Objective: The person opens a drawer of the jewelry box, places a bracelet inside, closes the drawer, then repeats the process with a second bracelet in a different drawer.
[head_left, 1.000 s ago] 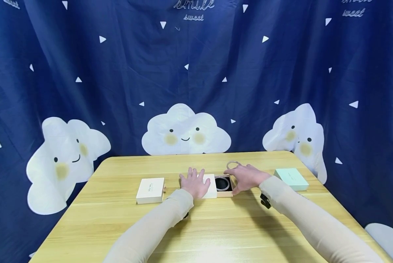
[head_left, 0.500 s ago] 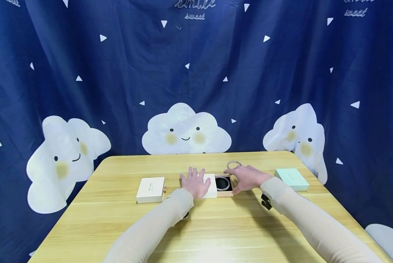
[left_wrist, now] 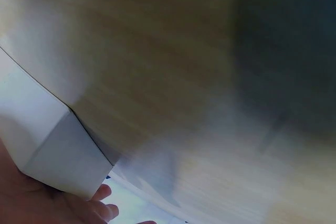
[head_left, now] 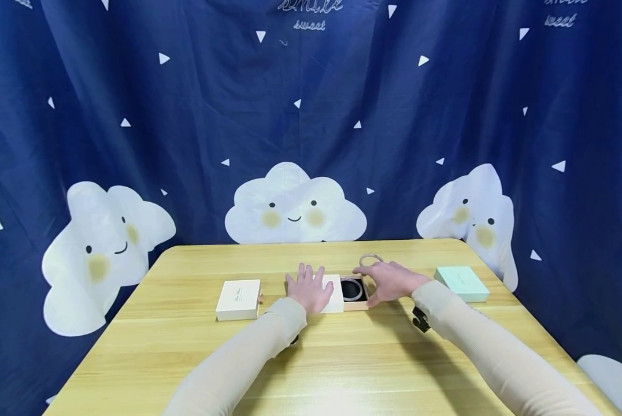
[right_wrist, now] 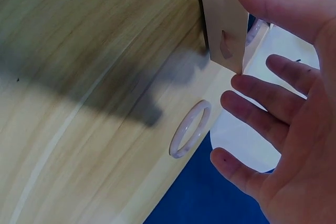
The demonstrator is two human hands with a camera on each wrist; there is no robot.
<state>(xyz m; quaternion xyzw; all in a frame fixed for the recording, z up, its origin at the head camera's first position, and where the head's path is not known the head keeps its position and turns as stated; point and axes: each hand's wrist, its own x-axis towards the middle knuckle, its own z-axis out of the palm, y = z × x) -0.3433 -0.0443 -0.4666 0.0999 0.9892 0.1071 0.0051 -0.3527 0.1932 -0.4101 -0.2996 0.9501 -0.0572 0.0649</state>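
Left hand (head_left: 309,293) flat on white cardboard sleeve (head_left: 334,293), released. Right hand (head_left: 389,281), fingers spread, touches tan drawer tray (head_left: 356,305) at 3 o'clock; pale bangle (head_left: 370,259) at 12.

Left hand (head_left: 308,292) lies flat; right hand (head_left: 389,281) spread, fingers relaxed.

Wooden table (head_left: 342,370): cream box (head_left: 238,300), open drawer box (head_left: 346,293), loose bangle (head_left: 370,260), mint box (head_left: 461,282).
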